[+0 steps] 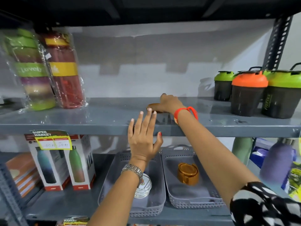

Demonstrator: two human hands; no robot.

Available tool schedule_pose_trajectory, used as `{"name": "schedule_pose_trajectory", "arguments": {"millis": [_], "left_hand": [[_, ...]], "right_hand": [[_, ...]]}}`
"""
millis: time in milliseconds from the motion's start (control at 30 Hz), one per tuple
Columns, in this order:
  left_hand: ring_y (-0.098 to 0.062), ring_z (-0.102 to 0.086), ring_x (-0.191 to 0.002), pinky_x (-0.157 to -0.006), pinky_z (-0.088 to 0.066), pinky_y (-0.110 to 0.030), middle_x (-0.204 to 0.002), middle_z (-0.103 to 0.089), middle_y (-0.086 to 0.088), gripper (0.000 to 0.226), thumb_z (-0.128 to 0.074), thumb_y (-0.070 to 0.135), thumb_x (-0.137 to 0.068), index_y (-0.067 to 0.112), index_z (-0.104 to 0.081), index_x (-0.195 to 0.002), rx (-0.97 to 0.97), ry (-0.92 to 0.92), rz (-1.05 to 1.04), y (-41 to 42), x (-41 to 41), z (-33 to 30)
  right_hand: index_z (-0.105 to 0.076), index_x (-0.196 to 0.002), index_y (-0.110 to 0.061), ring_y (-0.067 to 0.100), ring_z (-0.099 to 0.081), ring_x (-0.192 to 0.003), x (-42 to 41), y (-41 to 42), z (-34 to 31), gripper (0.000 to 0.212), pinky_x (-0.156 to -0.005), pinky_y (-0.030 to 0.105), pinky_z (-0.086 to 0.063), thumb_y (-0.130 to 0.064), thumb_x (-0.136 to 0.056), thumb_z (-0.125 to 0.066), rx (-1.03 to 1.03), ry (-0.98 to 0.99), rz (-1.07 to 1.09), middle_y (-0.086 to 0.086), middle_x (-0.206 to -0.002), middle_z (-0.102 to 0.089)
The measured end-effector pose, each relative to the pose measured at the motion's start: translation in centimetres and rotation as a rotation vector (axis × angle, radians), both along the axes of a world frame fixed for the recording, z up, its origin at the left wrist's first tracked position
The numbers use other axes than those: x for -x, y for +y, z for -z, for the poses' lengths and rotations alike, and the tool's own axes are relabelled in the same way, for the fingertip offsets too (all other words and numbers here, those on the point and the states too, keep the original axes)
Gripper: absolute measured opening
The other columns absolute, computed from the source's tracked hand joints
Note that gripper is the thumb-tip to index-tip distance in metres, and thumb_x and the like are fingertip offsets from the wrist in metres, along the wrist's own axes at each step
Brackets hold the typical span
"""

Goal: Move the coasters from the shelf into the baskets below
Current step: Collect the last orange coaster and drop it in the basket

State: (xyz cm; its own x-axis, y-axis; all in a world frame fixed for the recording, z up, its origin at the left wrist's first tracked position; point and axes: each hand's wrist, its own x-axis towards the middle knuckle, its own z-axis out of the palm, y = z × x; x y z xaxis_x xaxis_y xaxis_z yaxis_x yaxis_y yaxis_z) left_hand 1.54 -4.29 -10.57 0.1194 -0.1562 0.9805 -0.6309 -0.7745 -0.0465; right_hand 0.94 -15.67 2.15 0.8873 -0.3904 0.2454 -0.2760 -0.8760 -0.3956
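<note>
A brown coaster (154, 105) lies flat on the grey upper shelf (97, 115), mostly covered by my right hand (169, 103), whose fingers curl down onto it. My left hand (143, 136) hovers open in front of the shelf edge, fingers spread, holding nothing. On the shelf below stand two grey perforated baskets. The left basket (114, 181) holds a stack of white round coasters (144, 188), partly hidden by my left wrist. The right basket (195, 201) holds a brown coaster set in its holder (188, 175).
Wrapped bottles (65, 69) stand at the upper shelf's left; shaker cups with green and orange lids (249, 93) at its right. Below, boxed bottles (65, 162) sit left of the baskets, and a purple bottle (276, 160) and a green one to the right.
</note>
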Motion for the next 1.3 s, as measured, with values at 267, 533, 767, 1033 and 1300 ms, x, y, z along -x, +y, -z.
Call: {"name": "schedule_pose_trajectory", "arguments": {"millis": [267,533,767,1033,1300], "left_hand": [[-0.02,-0.037,-0.132,-0.116,-0.013,-0.035,-0.141,-0.042,-0.001,0.056,-0.037,0.036,-0.084,0.016,-0.039,-0.136,0.001,-0.005,-0.005,0.0,0.2,0.1],[-0.022,-0.035,-0.133,-0.116,-0.013,-0.035,-0.141,-0.047,-0.006,0.056,-0.037,0.037,-0.086,0.014,-0.038,-0.137,-0.017,0.043,0.023,0.2,0.6,0.0],[-0.021,-0.035,-0.134,-0.115,-0.015,-0.035,-0.142,-0.046,-0.006,0.056,-0.036,0.038,-0.087,0.016,-0.037,-0.138,0.002,0.143,0.082,0.2,1.1,-0.1],[-0.022,-0.036,-0.132,-0.116,-0.013,-0.036,-0.143,-0.042,-0.005,0.056,-0.037,0.035,-0.086,0.014,-0.038,-0.138,-0.003,0.126,0.099,0.3,1.3,-0.2],[-0.022,-0.035,-0.132,-0.116,-0.011,-0.037,-0.144,-0.044,-0.006,0.057,-0.035,0.036,-0.087,0.015,-0.034,-0.14,-0.004,0.145,0.091,0.2,1.5,-0.1]], "right_hand": [[-0.047,-0.078,-0.011,0.026,-0.054,-0.089,0.2,-0.9,0.1,0.047,-0.069,0.033,-0.043,-0.051,-0.071,-0.073,-0.093,-0.056,0.005,0.009,-0.096,-0.055],[-0.045,-0.133,-0.001,0.035,-0.047,-0.122,8.5,0.2,2.3,0.087,-0.099,0.04,-0.042,-0.048,-0.067,-0.076,-0.048,-0.61,0.206,0.018,-0.126,-0.06],[-0.049,-0.133,-0.003,0.023,-0.044,-0.12,15.4,3.3,5.2,0.08,-0.102,0.025,-0.035,-0.043,-0.07,-0.078,0.009,-1.072,0.074,0.012,-0.132,-0.056],[-0.052,-0.13,0.002,0.017,-0.043,-0.12,19.7,4.7,3.9,0.077,-0.103,0.031,-0.041,-0.041,-0.07,-0.077,0.142,-1.242,0.03,0.016,-0.133,-0.056],[-0.05,-0.131,0.001,0.02,-0.045,-0.12,20.5,3.9,5.5,0.079,-0.1,0.039,-0.045,-0.044,-0.072,-0.073,0.166,-1.195,0.037,0.014,-0.131,-0.057]]}}
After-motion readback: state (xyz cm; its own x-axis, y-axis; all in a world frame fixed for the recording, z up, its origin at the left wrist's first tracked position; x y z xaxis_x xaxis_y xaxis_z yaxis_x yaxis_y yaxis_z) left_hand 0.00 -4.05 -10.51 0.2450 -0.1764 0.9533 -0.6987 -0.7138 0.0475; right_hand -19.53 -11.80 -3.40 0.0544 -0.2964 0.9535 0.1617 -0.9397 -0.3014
